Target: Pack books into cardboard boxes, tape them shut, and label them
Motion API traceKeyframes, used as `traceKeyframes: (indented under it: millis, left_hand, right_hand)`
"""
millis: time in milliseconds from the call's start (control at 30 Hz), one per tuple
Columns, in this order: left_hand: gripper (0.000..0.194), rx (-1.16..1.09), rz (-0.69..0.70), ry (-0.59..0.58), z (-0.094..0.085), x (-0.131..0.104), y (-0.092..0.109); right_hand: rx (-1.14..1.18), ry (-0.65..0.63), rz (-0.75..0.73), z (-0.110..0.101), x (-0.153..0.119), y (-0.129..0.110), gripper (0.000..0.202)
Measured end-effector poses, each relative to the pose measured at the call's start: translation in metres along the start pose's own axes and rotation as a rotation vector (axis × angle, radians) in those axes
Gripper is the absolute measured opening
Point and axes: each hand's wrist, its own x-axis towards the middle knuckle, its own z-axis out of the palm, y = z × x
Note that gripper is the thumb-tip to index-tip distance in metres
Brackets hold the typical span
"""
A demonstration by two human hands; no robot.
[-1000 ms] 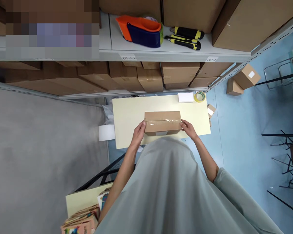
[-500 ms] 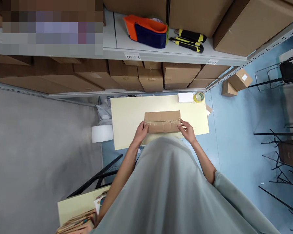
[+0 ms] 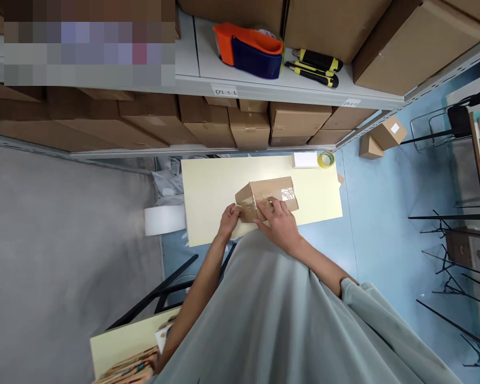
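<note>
A small brown cardboard box [image 3: 270, 188] with shiny clear tape across it rests at a slant on the pale yellow tabletop [image 3: 212, 192]. At its left end, my left hand [image 3: 229, 220] is closed, the fingertips pinched at the box's near corner. My right hand [image 3: 282, 225] lies over the near side of the box, fingers stretched out and touching the taped surface. Part of the box's near face is hidden beneath that hand.
A white box [image 3: 304, 160] and a roll of yellow tape [image 3: 326, 159] sit at the table's far right corner. Above stands a shelf with cardboard boxes [image 3: 300, 120], an orange and blue tape dispenser [image 3: 250, 50] and utility knives [image 3: 316, 66]. A white roll [image 3: 165, 220] is left of the table.
The box has turned and tipped, so its left end now shows. My right hand has moved left from the box's right end onto its near side. My left hand stays at the left end.
</note>
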Motion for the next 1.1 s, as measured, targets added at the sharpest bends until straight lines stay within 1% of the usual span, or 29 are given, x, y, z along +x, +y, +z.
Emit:
traceKeyframes:
  millis: [100,167,267,333,400,467,533,667,733,833,900,967,1033,1100]
  left_hand:
    - [0.056,-0.095,-0.111,0.039,0.005,-0.006,0.008]
    - [0.059,-0.128,-0.102,0.014,0.011,-0.011,0.017]
    - [0.064,-0.135,-0.061,-0.132,0.02,-0.017,0.031]
    - [0.067,-0.1,-0.048,-0.228,0.028,-0.02,0.04]
    - [0.07,-0.061,-0.034,-0.27,0.037,-0.022,0.046]
    - [0.072,-0.032,-0.002,-0.268,0.046,-0.023,0.05]
    - [0.072,-0.004,0.027,-0.239,0.054,-0.024,0.054]
    - [0.064,0.042,0.027,-0.194,0.062,-0.029,0.065]
    - [0.062,0.044,0.039,-0.182,0.064,-0.034,0.074]
    - [0.061,0.064,0.097,-0.157,0.074,-0.044,0.091]
    - [0.063,0.106,0.168,-0.151,0.087,-0.049,0.104]
    - [0.064,0.171,0.244,-0.147,0.106,-0.054,0.116]
    - [0.064,0.24,0.304,-0.131,0.13,-0.06,0.127]
    - [0.061,0.29,0.349,-0.106,0.158,-0.067,0.136]
  right_hand:
    - [-0.006,0.016,0.072,-0.011,-0.008,0.011,0.057]
    - [-0.001,0.046,0.142,-0.023,-0.013,0.025,0.056]
    - [0.034,0.115,0.228,-0.038,-0.02,0.053,0.055]
    - [0.073,0.157,0.271,-0.043,-0.024,0.073,0.055]
    - [0.128,0.18,0.32,-0.044,-0.03,0.091,0.057]
    - [0.203,0.188,0.38,-0.042,-0.037,0.105,0.061]
    - [0.287,0.194,0.435,-0.04,-0.046,0.114,0.067]
    - [0.446,0.218,0.5,-0.037,-0.064,0.126,0.078]
    - [0.505,0.235,0.55,-0.04,-0.07,0.136,0.08]
    - [0.56,0.263,0.627,-0.051,-0.075,0.159,0.077]
    - [0.591,0.278,0.655,-0.059,-0.077,0.18,0.076]
    - [0.641,0.296,0.679,-0.067,-0.081,0.203,0.073]
    - [0.721,0.309,0.691,-0.074,-0.087,0.226,0.07]
    - [0.794,0.31,0.686,-0.079,-0.094,0.25,0.068]
